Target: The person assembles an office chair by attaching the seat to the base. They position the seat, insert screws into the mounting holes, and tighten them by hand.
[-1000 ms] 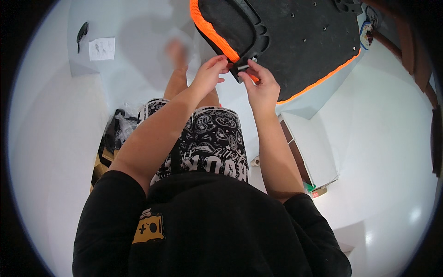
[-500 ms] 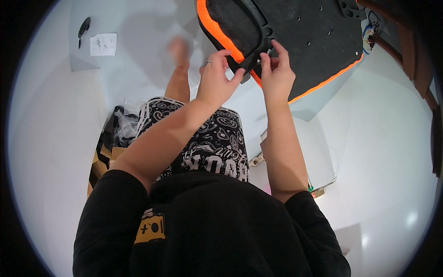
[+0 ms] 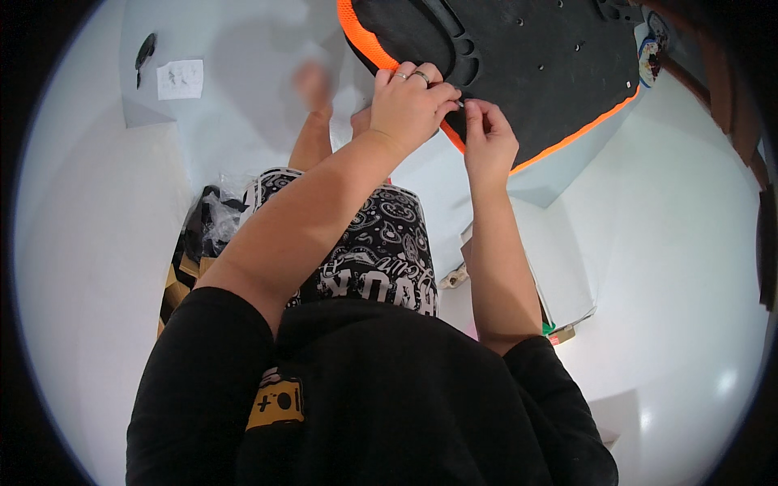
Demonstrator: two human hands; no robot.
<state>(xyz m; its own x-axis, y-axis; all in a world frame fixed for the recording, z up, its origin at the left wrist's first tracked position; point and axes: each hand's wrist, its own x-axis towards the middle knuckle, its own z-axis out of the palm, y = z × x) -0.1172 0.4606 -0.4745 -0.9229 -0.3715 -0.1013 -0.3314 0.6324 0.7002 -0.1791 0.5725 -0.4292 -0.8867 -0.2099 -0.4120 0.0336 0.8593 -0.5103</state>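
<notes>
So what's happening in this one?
A person stands over a black board with an orange rim and works at its near edge with both hands. The left hand, with rings on two fingers, and the right hand meet at the orange edge, fingertips pinched together around something too small to make out. A crumpled plastic bag lies on the floor by the person's left leg.

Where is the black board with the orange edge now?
In the head view the black board with the orange edge is at the top centre, above the knees; the left hand and right hand touch its lower orange rim.
</notes>
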